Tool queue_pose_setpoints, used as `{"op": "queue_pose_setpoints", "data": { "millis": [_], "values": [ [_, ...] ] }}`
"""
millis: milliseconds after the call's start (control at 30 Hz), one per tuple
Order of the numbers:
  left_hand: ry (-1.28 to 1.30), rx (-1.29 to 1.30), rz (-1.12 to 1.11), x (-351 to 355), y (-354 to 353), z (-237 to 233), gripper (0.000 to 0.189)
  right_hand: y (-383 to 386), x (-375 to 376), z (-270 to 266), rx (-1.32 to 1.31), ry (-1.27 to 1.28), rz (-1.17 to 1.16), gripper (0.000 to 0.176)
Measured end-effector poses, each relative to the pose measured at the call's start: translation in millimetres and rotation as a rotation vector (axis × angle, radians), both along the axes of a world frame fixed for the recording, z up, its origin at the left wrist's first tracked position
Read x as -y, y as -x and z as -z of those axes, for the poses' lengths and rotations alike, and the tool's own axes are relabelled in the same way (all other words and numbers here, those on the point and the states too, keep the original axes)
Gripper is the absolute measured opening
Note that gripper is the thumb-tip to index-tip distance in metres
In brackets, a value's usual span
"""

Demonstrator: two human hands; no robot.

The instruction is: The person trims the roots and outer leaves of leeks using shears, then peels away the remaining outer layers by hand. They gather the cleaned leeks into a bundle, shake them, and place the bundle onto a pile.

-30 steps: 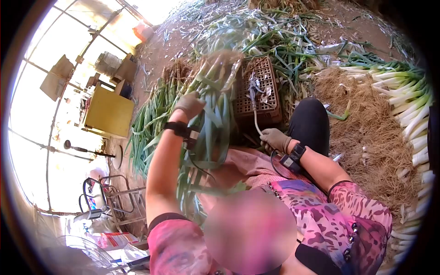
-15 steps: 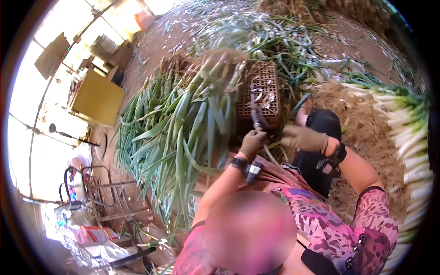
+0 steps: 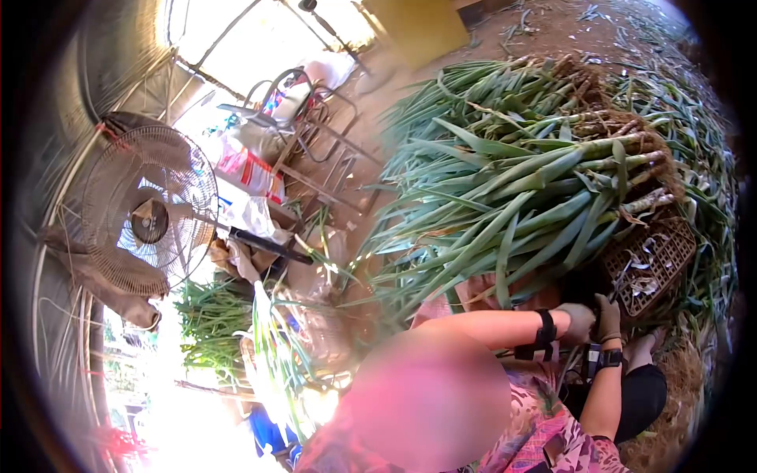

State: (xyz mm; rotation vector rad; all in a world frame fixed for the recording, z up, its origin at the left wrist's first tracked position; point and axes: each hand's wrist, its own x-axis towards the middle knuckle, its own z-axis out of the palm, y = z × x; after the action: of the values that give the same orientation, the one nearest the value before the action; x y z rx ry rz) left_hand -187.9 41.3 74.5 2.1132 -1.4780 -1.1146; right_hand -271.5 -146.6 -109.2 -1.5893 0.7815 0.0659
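My left hand point(image 3: 577, 322), gloved, is closed near the front end of the perforated brown crate point(image 3: 653, 264); what it holds is too small to make out. Right beside it, my right hand point(image 3: 608, 318), also gloved, has its fingers pressed together, their contents hidden. Pale scraps lie on the crate. A large pile of leafy green stalks point(image 3: 520, 189) rests to the left of the crate, roots toward the right. Dark straps circle both wrists, and a small device with a white label point(image 3: 593, 356) hangs by the right wrist.
A wire-caged fan point(image 3: 150, 213) stands at the left. Beyond are a metal-framed chair point(image 3: 303, 98), a yellow box point(image 3: 422, 31), bags and a bundle of green stalks point(image 3: 209, 323). Loose leaves point(image 3: 702, 165) and brown roots point(image 3: 682, 386) cover the ground at the right.
The view has swung left, so the fan shows and the crate and hands sit farther right. My hands have come together; the stalk my left hand held is no longer clearly visible.
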Motion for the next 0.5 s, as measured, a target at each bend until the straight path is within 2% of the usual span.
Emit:
{"op": "queue_pose_setpoints", "data": {
  "millis": [33, 67, 100, 133, 200, 233, 300, 333, 367, 400, 467, 500],
  "values": [
    [0.013, 0.06, -0.117, -2, -11, -47, 0.031, 7, 21, 61, 0.011, 0.421, -0.216, 0.044],
    [0.087, 0.176, -0.155, 3, -28, -65, 0.027, 14, 42, 119, 0.04, 0.808, -0.326, 0.047],
    [0.194, 0.272, -0.232, 8, -50, -86, 0.024, 6, -7, 9, 0.091, 0.019, 0.221, 0.058],
    [0.326, 0.325, -0.348, 15, -76, -100, 0.024, 8, -18, -3, 0.032, 0.169, 0.2, 0.06],
    [0.402, 0.419, -0.49, 34, -136, -120, 0.026, 17, -32, -16, -0.087, 0.472, 0.152, 0.065],
    [0.356, 0.61, -0.485, 41, -164, -130, 0.027, 22, -35, -14, -0.048, 0.387, 0.166, 0.071],
    [0.159, 0.857, -0.572, 64, -217, -127, 0.031, 26, -37, -7, -0.053, 0.397, 0.144, 0.073],
    [0.305, 1.233, -0.681, 80, -248, -84, 0.04, 27, -37, -4, -0.057, 0.402, 0.136, 0.074],
    [0.316, 1.136, -0.773, 90, -275, -61, 0.044, 28, -35, 4, -0.055, 0.431, 0.132, 0.075],
    [-0.02, 0.882, -0.716, 78, -275, -98, 0.037, 32, -34, 12, -0.057, 0.46, 0.127, 0.076],
    [-0.108, 0.612, -0.757, 67, -277, -71, 0.032, 34, -32, 7, -0.075, 0.487, 0.127, 0.077],
    [-0.152, 0.65, -0.736, 70, -278, -62, 0.031, 33, -36, -1, -0.092, 0.481, 0.125, 0.078]
  ]
}}
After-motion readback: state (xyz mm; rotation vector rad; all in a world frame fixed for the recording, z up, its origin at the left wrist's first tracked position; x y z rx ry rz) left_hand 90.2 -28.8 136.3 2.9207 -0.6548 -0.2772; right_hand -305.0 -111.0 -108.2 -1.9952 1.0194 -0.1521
